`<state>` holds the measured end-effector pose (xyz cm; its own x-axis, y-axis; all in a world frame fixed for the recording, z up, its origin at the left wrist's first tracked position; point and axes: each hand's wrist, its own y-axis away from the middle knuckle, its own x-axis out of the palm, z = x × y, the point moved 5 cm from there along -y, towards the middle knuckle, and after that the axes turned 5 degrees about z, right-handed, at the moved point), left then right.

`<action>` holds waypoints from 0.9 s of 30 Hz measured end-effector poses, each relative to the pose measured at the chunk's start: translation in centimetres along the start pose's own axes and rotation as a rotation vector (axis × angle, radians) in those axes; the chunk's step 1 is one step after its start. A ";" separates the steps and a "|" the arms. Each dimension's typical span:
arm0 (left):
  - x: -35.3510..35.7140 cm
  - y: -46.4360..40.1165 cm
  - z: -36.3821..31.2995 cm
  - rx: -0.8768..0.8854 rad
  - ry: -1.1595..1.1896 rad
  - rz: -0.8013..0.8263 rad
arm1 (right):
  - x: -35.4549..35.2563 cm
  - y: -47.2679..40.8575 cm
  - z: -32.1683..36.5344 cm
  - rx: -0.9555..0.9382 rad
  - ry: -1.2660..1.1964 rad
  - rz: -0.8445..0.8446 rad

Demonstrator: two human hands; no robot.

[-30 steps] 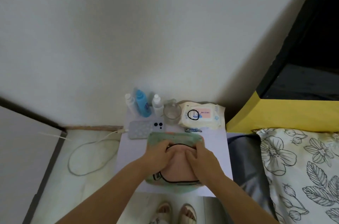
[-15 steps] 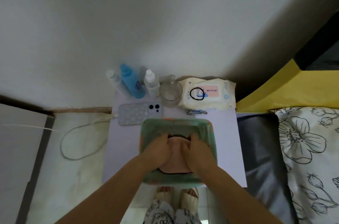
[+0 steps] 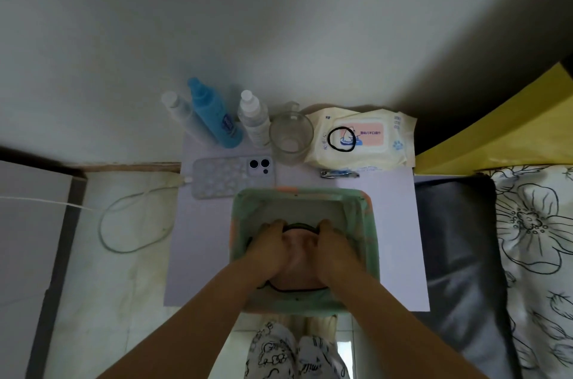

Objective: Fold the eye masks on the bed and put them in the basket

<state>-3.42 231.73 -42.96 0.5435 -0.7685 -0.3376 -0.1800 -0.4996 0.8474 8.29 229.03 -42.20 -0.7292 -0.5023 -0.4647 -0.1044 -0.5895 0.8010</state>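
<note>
A green basket [image 3: 302, 194] with orange patches on its rim stands on a white bedside table [image 3: 201, 254]. Inside it lies a folded pink eye mask [image 3: 298, 247] with a black strap along its edges. My left hand [image 3: 269, 247] and my right hand [image 3: 333, 247] are both down in the basket, side by side, fingers curled over the mask and pressing on it. Most of the mask is hidden under my hands.
Behind the basket stand a blue bottle [image 3: 217, 115], two clear bottles, a glass [image 3: 290, 138], a wipes pack [image 3: 361, 138] with a black hair tie, nail clippers [image 3: 339, 174] and a phone [image 3: 231, 175] on a cable. The bed with a floral pillow [image 3: 539, 239] is to the right.
The view has tipped down and moved closer over the table. My hands with the mask have sunk deeper into the basket.
</note>
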 end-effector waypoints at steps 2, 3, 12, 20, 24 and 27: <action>-0.1 0.0 0.0 0.003 -0.006 0.010 | 0.0 -0.2 -0.1 0.006 -0.005 0.007; -0.1 -0.1 -0.1 0.002 -0.006 0.008 | 0.0 -0.2 -0.1 0.005 0.003 0.014; -0.1 0.4 -0.3 0.012 -0.016 0.003 | -0.1 0.5 0.3 -0.013 0.055 0.044; -1.1 3.5 -1.9 0.084 -0.074 -0.035 | -1.1 3.3 1.5 -0.072 0.094 0.000; -1.8 5.7 -2.9 0.128 -0.093 -0.069 | -2.2 5.3 2.4 -0.114 0.164 -0.041; -2.3 7.4 -3.5 0.144 -0.115 -0.100 | -3.0 6.8 3.1 -0.158 0.213 -0.041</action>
<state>-3.16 231.24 -34.52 0.4690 -0.7485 -0.4689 -0.2492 -0.6215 0.7427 7.73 228.51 -34.19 -0.5664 -0.5880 -0.5775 -0.0113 -0.6951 0.7189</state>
